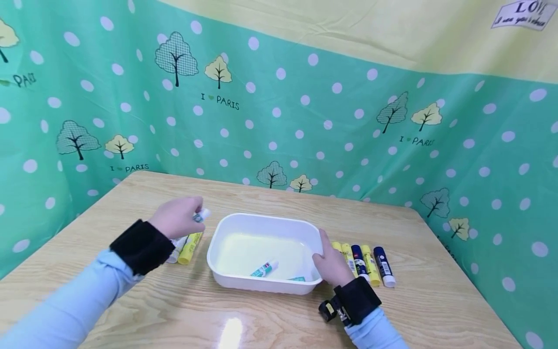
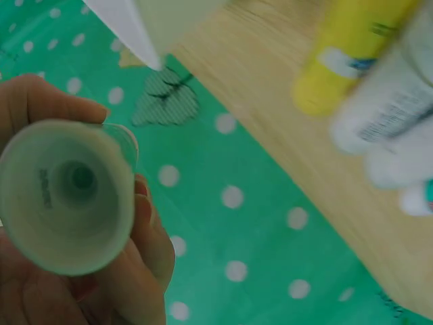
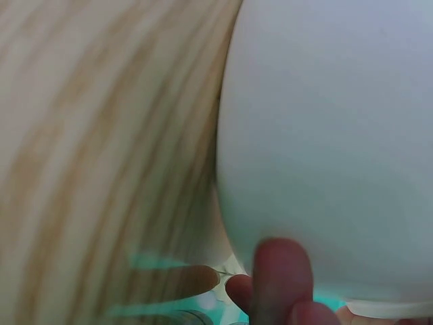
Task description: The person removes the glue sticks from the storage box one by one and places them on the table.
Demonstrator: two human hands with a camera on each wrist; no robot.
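Note:
My left hand point(image 1: 176, 216) grips a white glue stick point(image 1: 201, 215) with a teal label, above the table left of a white plastic basin point(image 1: 264, 284). In the left wrist view the round, hollow end of this glue stick point(image 2: 67, 196) faces the camera, between thumb and fingers. My right hand point(image 1: 334, 264) holds the basin's right rim, its thumb on the inner side. The right wrist view shows fingers point(image 3: 283, 277) against the basin's outer wall point(image 3: 325, 149). Inside the basin lies a teal-and-white glue stick point(image 1: 264, 269); another teal label point(image 1: 298, 278) is partly hidden by the front wall.
Right of the basin, yellow and dark-blue glue sticks point(image 1: 359, 261) lie in a row on the wooden table point(image 1: 183, 310). Beneath my left hand, a yellow glue stick point(image 1: 190, 248) lies beside white ones point(image 1: 176, 249). A green dotted curtain point(image 1: 279, 126) hangs behind the table.

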